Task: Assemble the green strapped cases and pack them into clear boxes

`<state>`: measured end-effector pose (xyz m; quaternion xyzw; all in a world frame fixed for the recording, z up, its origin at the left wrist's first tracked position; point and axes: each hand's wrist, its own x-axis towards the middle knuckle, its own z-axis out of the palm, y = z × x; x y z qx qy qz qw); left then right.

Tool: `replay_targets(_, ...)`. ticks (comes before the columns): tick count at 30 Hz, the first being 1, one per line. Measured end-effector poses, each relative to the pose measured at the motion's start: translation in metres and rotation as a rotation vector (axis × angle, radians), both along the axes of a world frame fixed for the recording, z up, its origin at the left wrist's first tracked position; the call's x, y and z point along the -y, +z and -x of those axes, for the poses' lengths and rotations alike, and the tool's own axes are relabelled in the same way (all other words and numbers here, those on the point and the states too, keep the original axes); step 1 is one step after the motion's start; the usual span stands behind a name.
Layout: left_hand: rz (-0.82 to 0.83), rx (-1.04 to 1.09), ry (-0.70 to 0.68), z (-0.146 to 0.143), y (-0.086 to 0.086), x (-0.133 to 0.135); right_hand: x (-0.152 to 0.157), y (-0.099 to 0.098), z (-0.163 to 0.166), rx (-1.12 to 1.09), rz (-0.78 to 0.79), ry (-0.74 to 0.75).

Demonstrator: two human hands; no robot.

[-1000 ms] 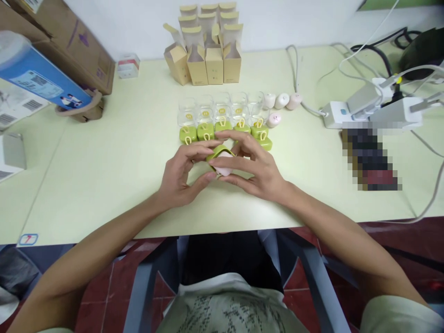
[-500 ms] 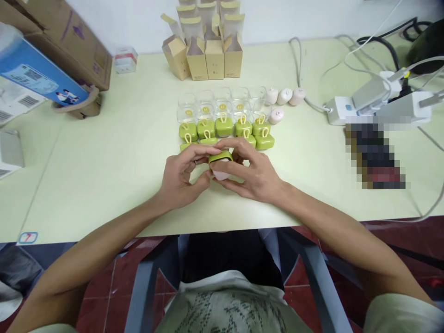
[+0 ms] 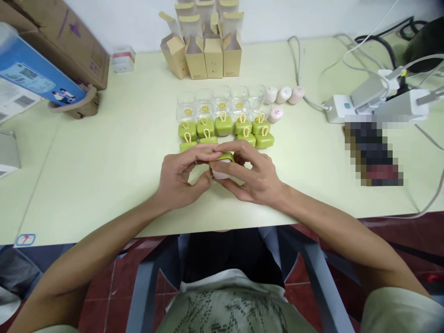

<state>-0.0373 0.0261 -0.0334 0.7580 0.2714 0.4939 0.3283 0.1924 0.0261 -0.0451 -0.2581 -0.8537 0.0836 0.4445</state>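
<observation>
Both hands meet over the table's middle around one small item: a green case (image 3: 222, 157) with a pale pink piece (image 3: 220, 174) under it. My left hand (image 3: 180, 178) pinches it from the left, thumb below and fingers on top. My right hand (image 3: 255, 178) grips it from the right, fingers curled over the green rim. Just behind the hands lie rows of green cases with yellow loops (image 3: 243, 129) and clear plastic lids (image 3: 222, 102). Several pink pieces (image 3: 284, 95) sit to the right of those.
Open tan cartons (image 3: 204, 44) stand in a cluster at the back. Cardboard boxes and a blue pack (image 3: 38, 76) crowd the left. A white power strip with cables (image 3: 374, 99) and a blurred dark object (image 3: 373, 152) lie at right. The table edge (image 3: 222, 226) runs near my body.
The hands have pressed closer together on the green case and pink piece, and the case's tilted green rim has come down flatter over the pink piece. The view shifted slightly.
</observation>
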Motion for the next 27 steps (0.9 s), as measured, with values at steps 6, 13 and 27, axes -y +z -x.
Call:
replay_targets(6, 0.024, 0.007, -0.018, 0.002, -0.002, -0.001, -0.003, 0.003, 0.000, -0.051, -0.071, 0.001)
replay_targets(13, 0.075, -0.015, -0.092, 0.004, 0.001, -0.003, -0.006, 0.002, -0.002, -0.049, 0.037, 0.012)
replay_targets(27, -0.056, 0.114, 0.322, 0.005, 0.002, -0.012, -0.006, 0.012, -0.007, -0.230, 0.296, -0.085)
